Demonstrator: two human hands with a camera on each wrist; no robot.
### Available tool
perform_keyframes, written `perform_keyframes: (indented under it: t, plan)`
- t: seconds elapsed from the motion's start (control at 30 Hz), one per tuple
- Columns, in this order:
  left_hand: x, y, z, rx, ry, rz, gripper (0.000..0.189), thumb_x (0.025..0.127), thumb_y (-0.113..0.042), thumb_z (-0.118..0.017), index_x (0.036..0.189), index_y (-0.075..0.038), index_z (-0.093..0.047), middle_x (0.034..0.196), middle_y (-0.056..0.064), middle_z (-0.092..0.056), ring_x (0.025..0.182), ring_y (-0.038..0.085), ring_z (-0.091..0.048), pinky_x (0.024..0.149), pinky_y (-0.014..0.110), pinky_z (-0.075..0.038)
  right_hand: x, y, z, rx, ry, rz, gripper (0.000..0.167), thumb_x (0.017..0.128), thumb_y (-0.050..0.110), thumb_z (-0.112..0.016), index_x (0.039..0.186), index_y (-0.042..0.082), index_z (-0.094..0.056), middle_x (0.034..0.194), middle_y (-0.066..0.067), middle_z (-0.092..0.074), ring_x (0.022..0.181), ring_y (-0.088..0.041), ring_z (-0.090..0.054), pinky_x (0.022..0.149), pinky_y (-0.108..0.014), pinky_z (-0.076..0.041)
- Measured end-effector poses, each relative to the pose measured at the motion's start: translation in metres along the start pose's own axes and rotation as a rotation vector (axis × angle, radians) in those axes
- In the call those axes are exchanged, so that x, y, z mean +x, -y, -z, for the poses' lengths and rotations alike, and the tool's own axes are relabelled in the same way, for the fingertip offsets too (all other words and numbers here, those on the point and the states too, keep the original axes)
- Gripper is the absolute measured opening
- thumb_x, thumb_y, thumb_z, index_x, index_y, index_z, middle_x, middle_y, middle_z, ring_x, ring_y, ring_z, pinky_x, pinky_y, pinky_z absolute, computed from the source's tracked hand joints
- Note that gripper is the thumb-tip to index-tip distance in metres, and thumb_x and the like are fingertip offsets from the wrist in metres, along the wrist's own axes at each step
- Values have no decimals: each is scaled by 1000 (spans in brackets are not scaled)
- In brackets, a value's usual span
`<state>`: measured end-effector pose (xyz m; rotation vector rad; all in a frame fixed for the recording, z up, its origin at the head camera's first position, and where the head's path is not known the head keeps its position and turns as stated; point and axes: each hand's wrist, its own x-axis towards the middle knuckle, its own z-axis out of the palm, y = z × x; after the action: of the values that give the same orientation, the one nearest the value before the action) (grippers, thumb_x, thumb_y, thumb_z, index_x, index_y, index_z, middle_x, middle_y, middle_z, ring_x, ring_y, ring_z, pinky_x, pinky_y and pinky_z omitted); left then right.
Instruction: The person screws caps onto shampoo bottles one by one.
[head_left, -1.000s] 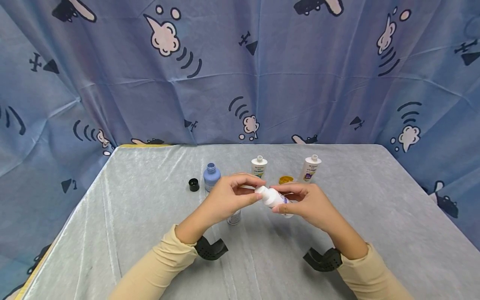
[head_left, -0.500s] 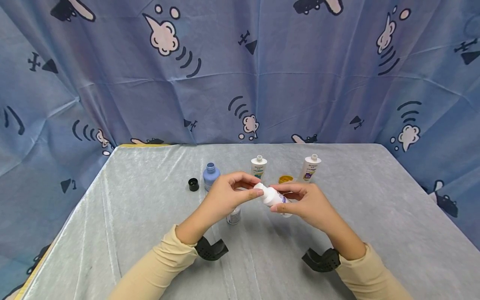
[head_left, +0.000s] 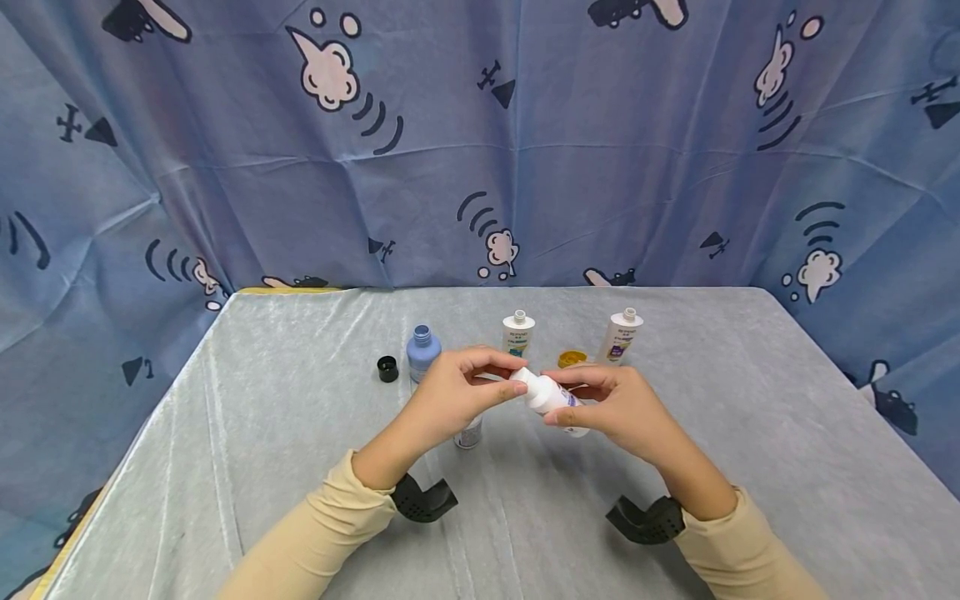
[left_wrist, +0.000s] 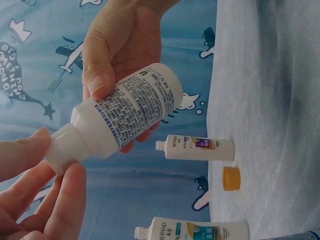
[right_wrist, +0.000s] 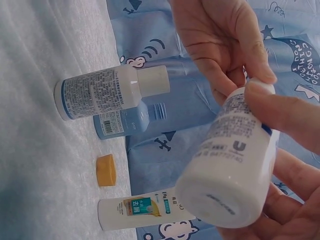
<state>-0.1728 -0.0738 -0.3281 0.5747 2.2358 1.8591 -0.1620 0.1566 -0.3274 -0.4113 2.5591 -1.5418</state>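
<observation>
A white bottle [left_wrist: 132, 110] with dense blue print on its label is held tilted above the table between both hands. My right hand [head_left: 611, 404] grips its body, thumb on the near side. At the bottle's upper left end, the thumb and fingers of my left hand [head_left: 468, 387] pinch the white cap [left_wrist: 65, 147]. The cap sits on the bottle's neck in the left wrist view. Below the left hand stands another white bottle [right_wrist: 95, 92] with a white cap, largely hidden by that hand in the head view.
Behind the hands stand a blue bottle [head_left: 423, 354] with an open neck and two uncapped white bottles, one mid-table [head_left: 518, 333] and one farther right [head_left: 621, 336]. A black cap [head_left: 387, 369] and a yellow cap [head_left: 572, 358] lie near them. A patterned blue curtain [head_left: 450, 125] hangs behind the table.
The left fingertips have shifted slightly at the cap. The held bottle and the right hand stay in nearly the same place, and the standing bottles have not moved.
</observation>
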Motion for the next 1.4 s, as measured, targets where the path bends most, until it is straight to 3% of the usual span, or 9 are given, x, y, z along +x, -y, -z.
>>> perform_keyframes:
  t: [0.37,0.6,0.83,1.17,1.4]
  plan:
    - [-2,-1,2,-39,40,-38,31,89,-6,-72,120,0,-70,124,16,-67,104,23,-72,86,29,-60,0,0,1,21,30,-40,48,77,21,-86,120,5,-72,124,-18,-67,98,-20,-69,72,-29,-60]
    - [0,-2,3,-28,-36,51,32,85,-17,-79,116,-9,-73,115,6,-73,100,15,-72,86,29,-59,0,-1,-4,-17,-32,29,44,76,19,-87,116,7,-74,119,-13,-70,102,-23,-67,79,-25,-58]
    - [1,-1,0,79,-98,46,24,83,-23,-81,104,-13,-76,98,3,-75,90,11,-67,77,27,-55,0,-2,-7,-61,-58,68,42,76,19,-87,115,9,-75,114,-10,-72,100,-14,-67,82,-23,-58]
    - [0,-1,2,44,-51,30,27,86,-21,-79,109,-9,-75,105,10,-74,85,14,-73,78,25,-57,0,-1,-7,-98,-70,78,42,75,23,-88,114,11,-76,113,-7,-72,100,-9,-66,85,-24,-57]
    - [-1,-3,4,19,-6,-44,27,87,-11,-76,113,-4,-73,116,12,-71,93,16,-73,82,26,-60,0,-1,-6,-83,-57,90,42,77,20,-87,115,9,-75,112,-8,-72,96,-5,-66,88,-23,-56]
